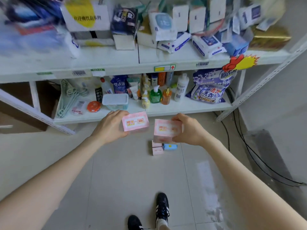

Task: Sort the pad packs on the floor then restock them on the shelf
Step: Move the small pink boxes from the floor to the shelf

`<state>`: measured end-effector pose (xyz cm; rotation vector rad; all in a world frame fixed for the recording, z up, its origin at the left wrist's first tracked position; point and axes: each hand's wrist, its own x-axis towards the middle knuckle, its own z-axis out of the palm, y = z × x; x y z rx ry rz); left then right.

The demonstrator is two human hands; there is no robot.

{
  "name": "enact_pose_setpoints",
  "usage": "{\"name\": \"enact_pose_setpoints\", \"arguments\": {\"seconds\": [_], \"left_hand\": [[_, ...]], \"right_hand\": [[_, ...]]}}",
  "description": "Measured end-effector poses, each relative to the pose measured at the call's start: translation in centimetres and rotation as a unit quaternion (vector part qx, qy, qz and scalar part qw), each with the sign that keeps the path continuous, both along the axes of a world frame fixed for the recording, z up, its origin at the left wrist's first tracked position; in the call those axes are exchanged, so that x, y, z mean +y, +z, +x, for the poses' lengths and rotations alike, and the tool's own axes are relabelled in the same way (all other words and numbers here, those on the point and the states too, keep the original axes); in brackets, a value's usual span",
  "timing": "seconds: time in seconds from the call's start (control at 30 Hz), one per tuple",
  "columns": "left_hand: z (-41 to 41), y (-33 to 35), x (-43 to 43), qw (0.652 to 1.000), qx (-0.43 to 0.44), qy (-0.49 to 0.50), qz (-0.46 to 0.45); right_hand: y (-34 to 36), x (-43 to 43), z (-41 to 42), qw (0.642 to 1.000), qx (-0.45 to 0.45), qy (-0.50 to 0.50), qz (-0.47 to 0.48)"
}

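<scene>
holding one pink pad pack [135,122] in our left hand [110,125] and another [167,130] in our right hand [187,130], fingers wrapped around each, above more packs [157,148] on the floor [124,171], before the shelf [182,107].

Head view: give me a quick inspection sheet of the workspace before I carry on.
Surface: pale tiled floor; white lower shelf.
Job's things: one pink pad pack in the left hand, another pink pack in the right hand; pink packs and a blue pack on the floor.
Clutter: bottles, detergent bag, clear lidded tub, hangers.
Grippers: both hands gripping packs.
Cables: black cables trailing at right.
Surroundings: grey wall, black shoes.
</scene>
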<state>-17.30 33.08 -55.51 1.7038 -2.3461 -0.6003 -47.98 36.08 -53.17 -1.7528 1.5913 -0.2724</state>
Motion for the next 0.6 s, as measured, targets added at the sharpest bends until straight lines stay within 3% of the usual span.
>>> {"name": "enact_pose_setpoints", "arguments": {"seconds": [0.2, 0.6], "left_hand": [[4.3, 10.1, -0.1, 0.997, 0.035, 0.013, -0.069], [11.6, 28.6, 2.1, 0.981, 0.009, -0.007, -0.195]], "right_hand": [[9.7, -0.5, 2.6, 0.998, -0.023, 0.014, -0.057], [27.8, -1.3, 9.1, 0.977, -0.011, 0.083, -0.196]]}}
